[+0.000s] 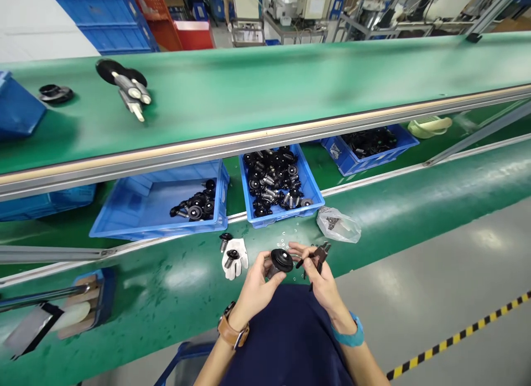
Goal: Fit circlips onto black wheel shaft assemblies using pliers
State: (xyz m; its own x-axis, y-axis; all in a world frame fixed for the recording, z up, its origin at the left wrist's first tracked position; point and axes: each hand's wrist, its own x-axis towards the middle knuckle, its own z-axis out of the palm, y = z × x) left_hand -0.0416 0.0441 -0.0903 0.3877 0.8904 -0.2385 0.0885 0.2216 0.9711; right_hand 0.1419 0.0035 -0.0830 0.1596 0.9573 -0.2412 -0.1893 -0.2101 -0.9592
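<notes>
My left hand holds a black round-capped part with a greyish body, its cap tilted upward. In my right hand is a pair of dark pliers, jaws pointing up and away from me. Some fingers of this hand reach toward the black part; whether they touch it I cannot tell. Several tiny rings lie scattered on the green bench just beyond my hands. To the left, a similar part rests on a white glove, and another black part stands beside it.
A plastic bag with small dark pieces lies right. Behind stand a partly filled blue bin, a fuller blue bin and a third bin. Above them runs a green conveyor with a metal edge. A wood-topped tray sits left.
</notes>
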